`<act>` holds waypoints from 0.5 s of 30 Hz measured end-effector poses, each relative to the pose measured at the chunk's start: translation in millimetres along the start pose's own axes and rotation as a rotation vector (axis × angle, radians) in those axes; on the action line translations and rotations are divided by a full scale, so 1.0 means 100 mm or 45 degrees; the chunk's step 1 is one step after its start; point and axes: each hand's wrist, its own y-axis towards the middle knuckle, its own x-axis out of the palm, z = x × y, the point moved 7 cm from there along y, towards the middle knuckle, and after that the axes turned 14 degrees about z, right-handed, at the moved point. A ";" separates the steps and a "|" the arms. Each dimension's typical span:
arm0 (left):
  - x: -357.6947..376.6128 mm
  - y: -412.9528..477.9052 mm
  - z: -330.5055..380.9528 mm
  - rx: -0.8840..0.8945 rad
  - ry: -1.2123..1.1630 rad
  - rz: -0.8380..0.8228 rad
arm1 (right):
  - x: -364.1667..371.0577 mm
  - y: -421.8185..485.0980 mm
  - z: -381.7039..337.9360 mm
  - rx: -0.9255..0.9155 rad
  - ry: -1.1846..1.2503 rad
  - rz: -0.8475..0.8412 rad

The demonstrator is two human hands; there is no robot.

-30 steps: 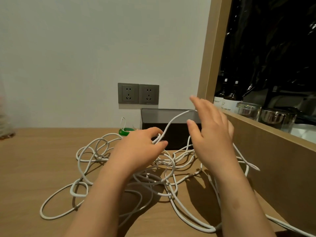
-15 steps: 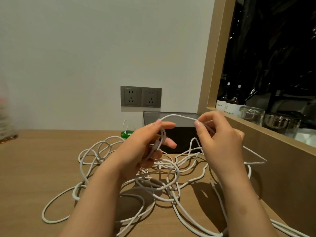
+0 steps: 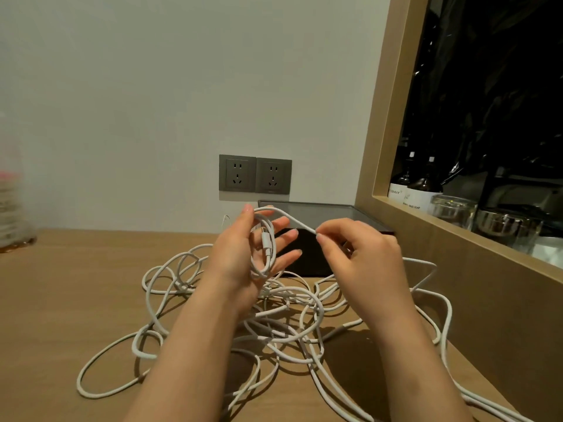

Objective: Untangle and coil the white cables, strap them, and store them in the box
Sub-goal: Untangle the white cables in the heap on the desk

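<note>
- So, my left hand (image 3: 243,257) served as the former for the coil. Its grip was wide, the fingers nearly straight and spread, with a small first loop (image 3: 274,245) of one of the long thin white cables (image 3: 289,292) hung round them and a plug end lying across the palm.
- My right hand (image 3: 362,257) had a narrow grip. Thumb and forefinger pinched the same strand just beside the loop, in front of the dark rectangular box (image 3: 323,214).
- To coil well, I judged, each new turn should match the first in size and lie flat beside it. The strand should be fed with a light pull, so the heap did not knot tighter.
- Most of the cable lay in a loose tangle on the pale wooden worktop (image 3: 76,300), under and between my forearms, with strands trailing off to the near right. Any crossing would need lifting free before it reached my fingers.
- The box stood at the back by the light grey wall (image 3: 152,86), below two grey wall sockets (image 3: 255,175).
- To the right, a wooden-framed recess (image 3: 377,132) held dark bottles (image 3: 425,190) and glass jars (image 3: 452,208). I could see no strap.
</note>
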 end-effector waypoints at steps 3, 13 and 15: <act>-0.04 0.05 0.00 -0.008 -0.073 0.085 | 0.10 -0.04 0.03 0.082 -0.026 -0.148; -0.11 0.08 -0.03 -0.198 -0.271 0.094 | 0.18 -0.08 0.05 0.153 -0.143 -0.328; -0.10 0.08 -0.05 -0.241 -0.375 0.078 | 0.21 -0.10 0.05 0.140 -0.132 -0.384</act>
